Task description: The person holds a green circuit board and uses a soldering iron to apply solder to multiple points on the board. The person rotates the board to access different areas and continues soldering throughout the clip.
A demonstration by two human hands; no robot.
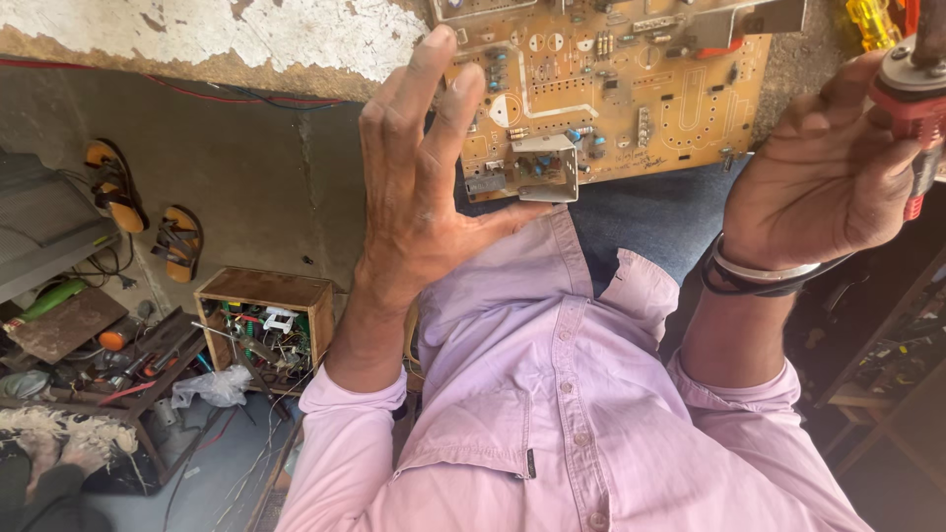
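Here we are resting the circuit board (631,89) flat on our lap, its long axis running from one hand across to the other. Our left hand (424,187) is spreading wide, fingertips touching the board's near-left edge. Right of the board, our right hand (823,172) is gripping a red-handled tool (916,103). Left of the board, a wooden box (264,330) and sandals (148,212) are sitting on the concrete floor (266,177).

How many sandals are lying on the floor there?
2. One sandal lies at the far left on the concrete floor; the other sandal lies just right of it, above the wooden box of parts. Others may lie out of view.
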